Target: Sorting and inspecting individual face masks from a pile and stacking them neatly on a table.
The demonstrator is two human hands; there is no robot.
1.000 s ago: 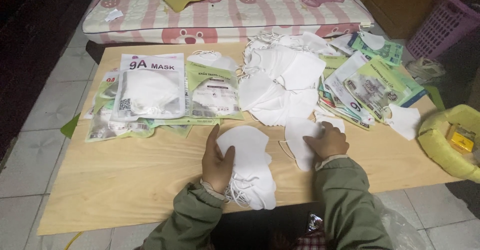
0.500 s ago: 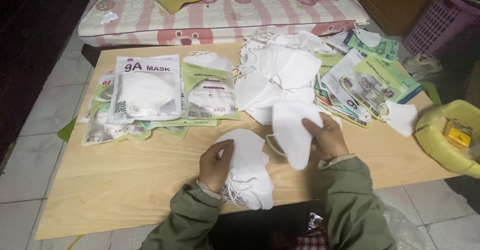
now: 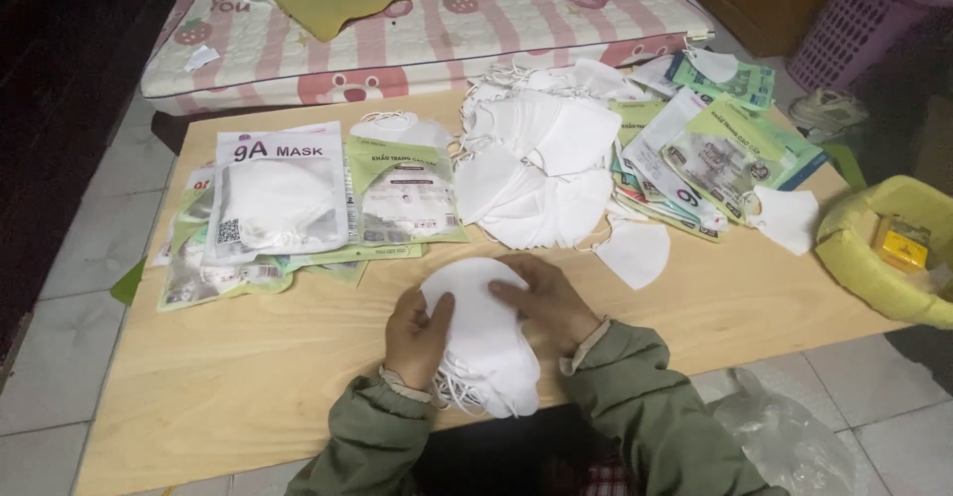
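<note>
A small stack of folded white fabric face masks (image 3: 483,332) lies at the near edge of the low pale wooden table (image 3: 248,387), its rounded end pointing away from the person and thin white ear loops trailing out at the near end; the masks lie too close together to count. The left hand (image 3: 417,337) rests on the stack's left side, thumb laid over the top mask and fingers curled down along the edge, lightly closed on the stack. The right hand (image 3: 549,307) lies flat across the top right of the stack, fingers stretched toward the left hand, pressing rather than clasping. Both forearms, in olive-green padded sleeves (image 3: 645,417), come in from the near edge and angle toward each other. Farther back in the middle of the table sits a loose heap of white masks (image 3: 541,163), with two single white masks (image 3: 635,253) lying apart to its right. To the left lies a spread of clear and green printed mask packets (image 3: 288,203), at least four; to the right, another pile of green printed packets (image 3: 710,153). A yellow plastic tub (image 3: 874,258) stands off the right corner, a pink striped mattress (image 3: 427,29) lies behind, and a purple plastic basket (image 3: 864,19) stands at the top right.
</note>
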